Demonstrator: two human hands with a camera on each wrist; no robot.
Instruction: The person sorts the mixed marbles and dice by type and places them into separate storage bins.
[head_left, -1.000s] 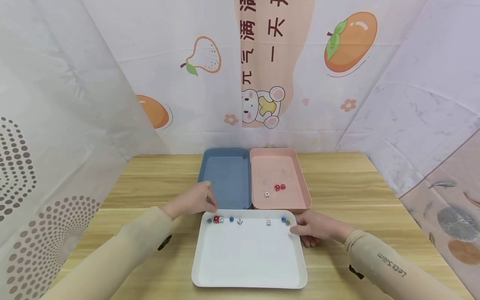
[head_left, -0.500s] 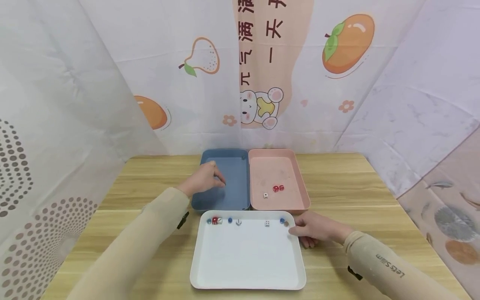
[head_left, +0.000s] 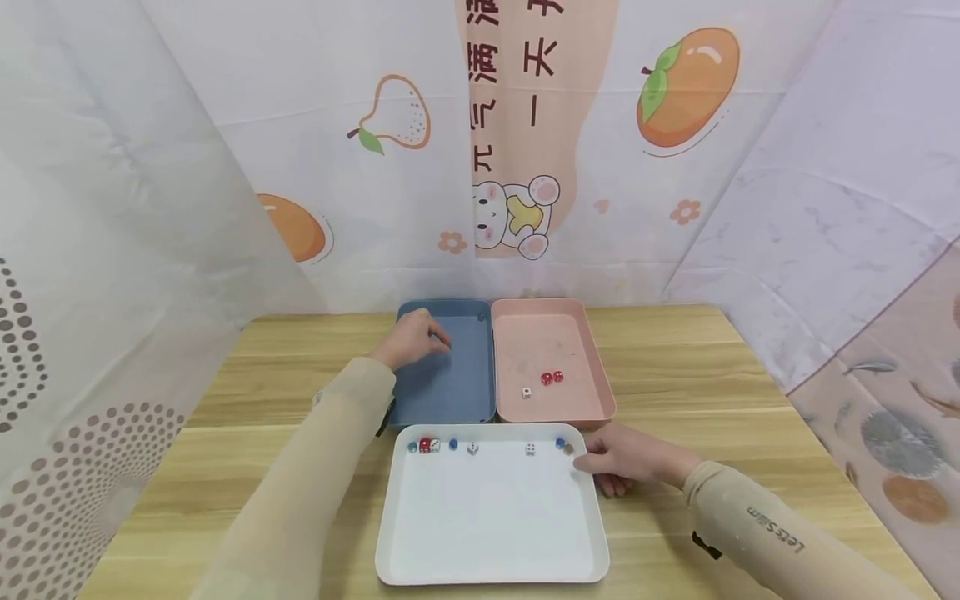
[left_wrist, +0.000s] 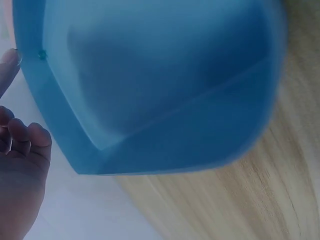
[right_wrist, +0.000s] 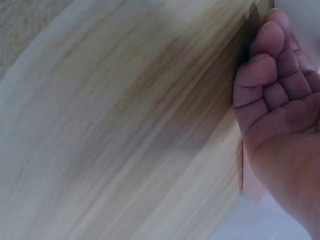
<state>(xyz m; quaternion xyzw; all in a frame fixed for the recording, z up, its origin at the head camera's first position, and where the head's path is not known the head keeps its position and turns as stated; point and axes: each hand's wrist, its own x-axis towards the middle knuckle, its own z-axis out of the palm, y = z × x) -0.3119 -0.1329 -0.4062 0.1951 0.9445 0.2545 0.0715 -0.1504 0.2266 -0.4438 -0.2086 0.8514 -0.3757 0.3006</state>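
My left hand (head_left: pixel 411 340) hovers low over the blue tray (head_left: pixel 450 408), fingertips close together. The left wrist view shows its bent fingers (left_wrist: pixel 31 137) at the edge; whether something small is pinched there I cannot tell. A greenish bead (left_wrist: pixel 42 54) lies in a tray corner. My right hand (head_left: pixel 626 456) holds the right rim of the white tray (head_left: pixel 491 533), one digit over it and curled fingers (right_wrist: pixel 255 75) outside. Along that tray's far side lie a red die (head_left: pixel 425 446), white dice (head_left: pixel 472 448), blue beads (head_left: pixel 453 444) and a brownish bead (head_left: pixel 568 449).
The pink tray (head_left: pixel 555 321) adjoins the blue one and holds two red dice (head_left: pixel 552 377) and a white die (head_left: pixel 527 392). All trays stand on a wooden table (head_left: pixel 675 358). A printed curtain (head_left: pixel 360 208) hangs behind the table.
My left hand has moved from the white tray's far left corner forward over the blue tray. The right hand has kept its place at the white tray's rim. The view has shifted slightly.
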